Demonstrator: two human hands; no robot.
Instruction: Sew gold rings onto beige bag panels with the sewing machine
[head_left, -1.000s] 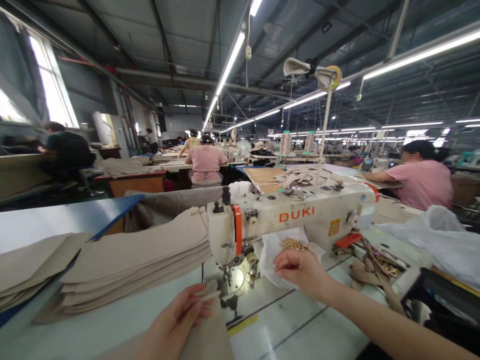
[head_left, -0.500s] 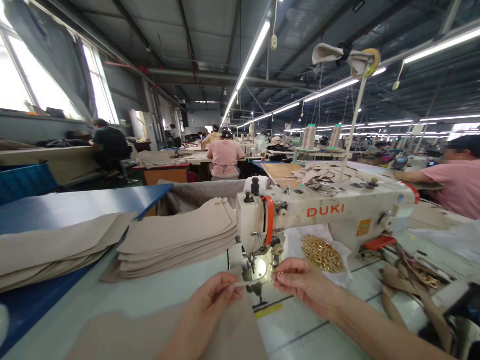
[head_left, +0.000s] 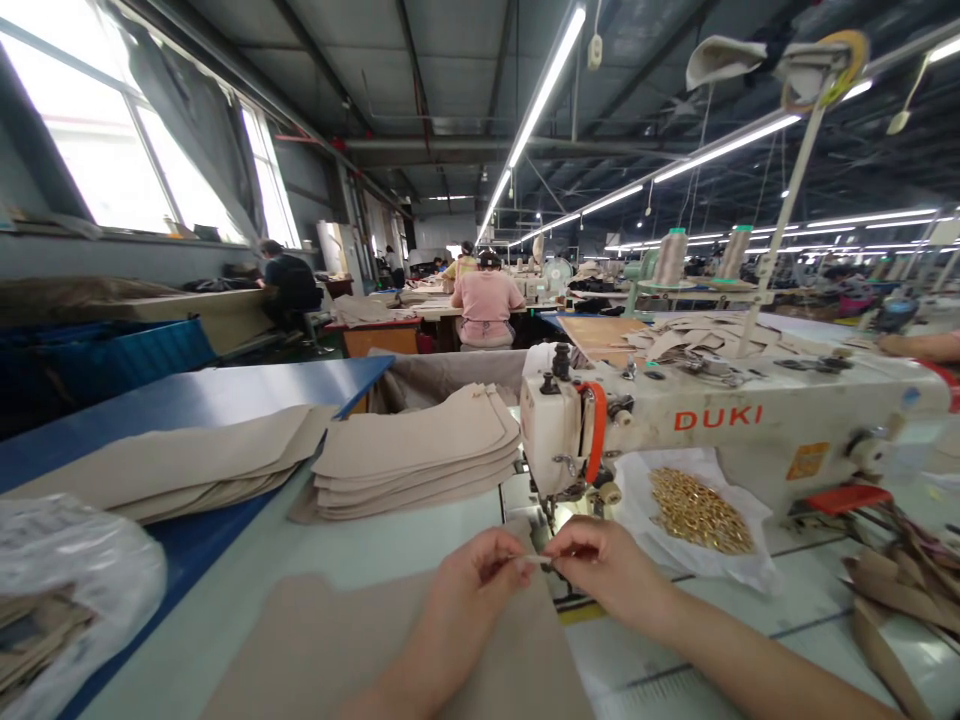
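Note:
My left hand (head_left: pixel 476 590) pinches one end of a narrow beige fabric strip (head_left: pixel 534 559). Thumb and fingers of my right hand (head_left: pixel 607 565) close on its other end, so the two hands almost meet; whether a metal piece is also in the right fingers is hidden. Both are just in front of the needle area of a white sewing machine (head_left: pixel 720 405). Under my left hand and forearm a large beige fabric panel (head_left: pixel 330 640) lies flat. To the right of my right hand, a heap of small gold metal fittings (head_left: pixel 701 510) rests on a white sheet (head_left: pixel 765 560).
Stacked beige panels (head_left: pixel 420 455) lie left of the machine, with another pile (head_left: pixel 210 455) on a blue table (head_left: pixel 300 385). A clear plastic bag (head_left: pixel 112 560) sits at the left. Brown straps (head_left: pixel 900 600) lie at the right. A person in pink (head_left: pixel 487 300) sits ahead.
My view has turned left, so the scene shifts rightward. My hands have come closer together, leaving less of the strip showing between them. The plastic bag has come into view.

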